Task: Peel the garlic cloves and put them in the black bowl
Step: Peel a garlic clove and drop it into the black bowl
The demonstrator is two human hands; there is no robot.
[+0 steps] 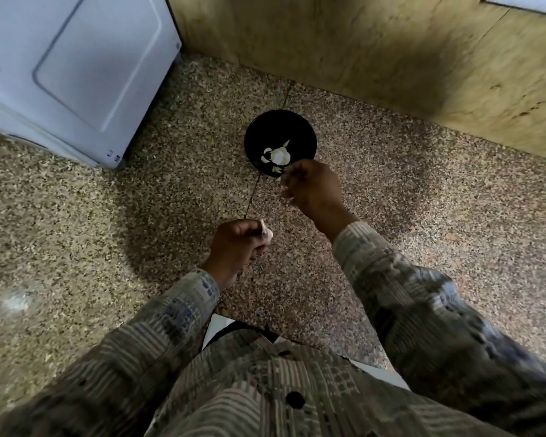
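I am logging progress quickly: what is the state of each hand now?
Left hand: pinches a garlic clove.
Right hand: fingers curled near the black bowl; whether it holds anything cannot be told.

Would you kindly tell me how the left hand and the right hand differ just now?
The left hand pinches a clove; what the right hand holds, if anything, is unclear. The right hand reaches to the near rim of the bowl; the left hand sits short of it. Both have curled fingers.
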